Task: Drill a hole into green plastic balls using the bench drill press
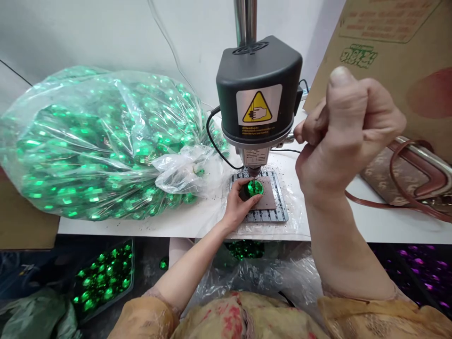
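Beneath the drill [259, 94], the left hand [237, 205] holds a gem [257, 189] (green, faceted).

The black drill [259, 61] carries a sticker [259, 110] showing a yellow warning triangle [259, 109] with a hand drawn inside it. Beneath that, "Attention" can be read in yellow letters, followed by two lines of much smaller print (too blurred to read with certainty). Lower down, a pale label [254, 157] bears tiny rows of text, not legible. The cardboard box [397, 70] has a green printed logo [358, 56] and faded reddish lettering [384, 21], neither clear enough to read.
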